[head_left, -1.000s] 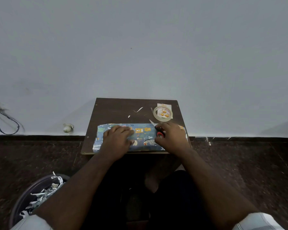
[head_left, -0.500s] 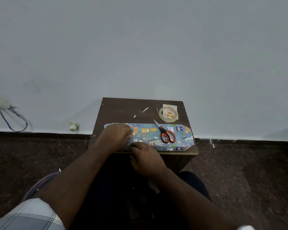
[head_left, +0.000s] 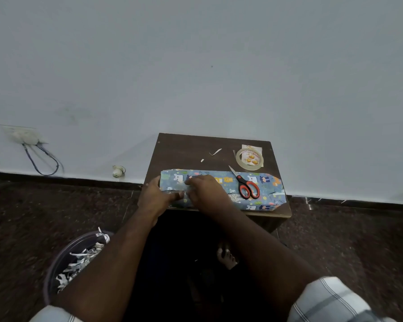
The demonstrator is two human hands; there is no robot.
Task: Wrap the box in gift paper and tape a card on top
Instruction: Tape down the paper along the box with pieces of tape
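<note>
No text legible — card (head_left: 251, 154) print perhaps blurred.

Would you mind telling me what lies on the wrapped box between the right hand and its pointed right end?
In the head view, red-handled scissors lie on the wrapped box, between the right hand and the pointed right end.

The person is wearing a short-sleeved checked shirt, pale grey-white crossed with darker grey stripes. The right sleeve (head_left: 333, 300) is showing its plaid clearly, ending above the elbow, while only a pale corner of the left sleeve (head_left: 51, 314) is peeking in. Both forearms are going bare down to the left hand (head_left: 156, 198) and right hand (head_left: 207, 191). Dark trousers are covering the lap, and a bare foot (head_left: 227, 255) is showing below.
</note>
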